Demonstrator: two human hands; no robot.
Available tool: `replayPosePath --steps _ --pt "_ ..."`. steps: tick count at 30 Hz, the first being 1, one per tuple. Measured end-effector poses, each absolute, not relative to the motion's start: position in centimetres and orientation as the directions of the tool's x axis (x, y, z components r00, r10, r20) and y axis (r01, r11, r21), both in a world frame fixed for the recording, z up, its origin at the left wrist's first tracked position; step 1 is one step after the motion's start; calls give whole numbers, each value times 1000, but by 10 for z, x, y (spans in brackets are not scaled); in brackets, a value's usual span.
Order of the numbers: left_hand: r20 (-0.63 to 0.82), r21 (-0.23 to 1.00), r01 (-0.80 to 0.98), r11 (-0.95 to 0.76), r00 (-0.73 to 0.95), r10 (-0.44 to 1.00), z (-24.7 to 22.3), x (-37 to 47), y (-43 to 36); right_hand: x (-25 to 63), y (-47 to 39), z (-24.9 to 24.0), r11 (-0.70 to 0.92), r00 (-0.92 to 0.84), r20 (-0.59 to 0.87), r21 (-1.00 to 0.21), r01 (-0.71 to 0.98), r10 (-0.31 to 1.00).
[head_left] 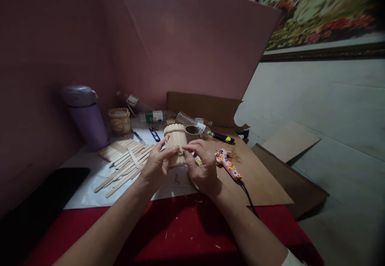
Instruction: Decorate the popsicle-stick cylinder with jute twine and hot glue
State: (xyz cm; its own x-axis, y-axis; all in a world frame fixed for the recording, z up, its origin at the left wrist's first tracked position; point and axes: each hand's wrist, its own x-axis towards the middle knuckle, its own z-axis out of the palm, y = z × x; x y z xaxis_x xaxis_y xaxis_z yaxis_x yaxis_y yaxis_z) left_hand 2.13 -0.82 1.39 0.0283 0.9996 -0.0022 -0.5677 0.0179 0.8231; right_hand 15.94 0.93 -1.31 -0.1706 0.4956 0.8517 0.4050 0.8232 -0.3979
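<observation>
A small cup faced with upright wooden sticks (175, 136) is held above the table, with twine round its upper part. My left hand (157, 162) grips its left side, the thumb lying across the front. At its lower right, the thumb and forefinger of my right hand (203, 166) are pinched together against the cup; what is between them is too small to make out. Behind my right hand stands a round, open, dark container (192, 129). Loose wooden sticks (129, 169) lie in a pile left of my left hand.
A flower-patterned glue gun (228, 164) with a cable lies on cardboard (261, 182) at right, near a black-and-yellow cutter (223, 138). Behind are plastic bottles (188, 119), a twine-wrapped cup (119, 121), blue snips (155, 134) and a purple flask (88, 121).
</observation>
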Motion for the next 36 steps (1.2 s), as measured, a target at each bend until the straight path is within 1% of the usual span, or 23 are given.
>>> replayPosePath --steps 5,7,9,12,15,18,22,24,25,27,29,31,33,36 --pt "-4 825 -565 14 19 1000 9 23 -6 157 5 -10 793 -180 810 -456 405 558" --pt "9 827 -561 -9 -3 1000 6 24 -4 156 5 -8 772 -180 782 -499 393 597" --pt "19 826 -564 -22 -10 1000 5 24 -3 155 6 -7 727 -153 728 -593 346 668" --pt "15 820 -572 -12 1 1000 5 24 -3 154 9 -6 592 -102 584 -781 198 805" --pt "10 822 -570 -5 6 1000 6 24 -4 154 13 -6 447 -91 443 -894 28 892" --pt "12 823 -567 -14 -7 1000 5 24 -4 155 16 -6 363 -91 369 -928 -84 925" --pt "-13 806 -591 -9 -34 999 6 22 -1 155 19 -6 355 -50 365 -924 -140 930" --pt "-19 799 -600 -40 -91 996 7 19 1 156 20 -8 367 -18 371 -924 -108 928" --pt "-15 797 -600 -68 -132 991 8 17 3 156 21 -9 372 -11 374 -926 -62 928" --pt "-3 793 -596 -126 -211 977 9 12 5 155 20 -13 375 -33 374 -923 82 927" --pt "0 787 -596 -161 -261 965 11 8 8 154 19 -17 373 -108 358 -893 251 928" --pt "-5 779 -602 -176 -287 958 13 5 11 152 18 -20 382 -200 326 -826 416 924" --pt "-17 773 -608 -180 -303 953 16 3 13 150 16 -23 406 -276 299 -732 547 913" --pt "-52 769 -620 -158 -307 950 23 1 15 146 15 -28 464 -386 266 -619 634 883"
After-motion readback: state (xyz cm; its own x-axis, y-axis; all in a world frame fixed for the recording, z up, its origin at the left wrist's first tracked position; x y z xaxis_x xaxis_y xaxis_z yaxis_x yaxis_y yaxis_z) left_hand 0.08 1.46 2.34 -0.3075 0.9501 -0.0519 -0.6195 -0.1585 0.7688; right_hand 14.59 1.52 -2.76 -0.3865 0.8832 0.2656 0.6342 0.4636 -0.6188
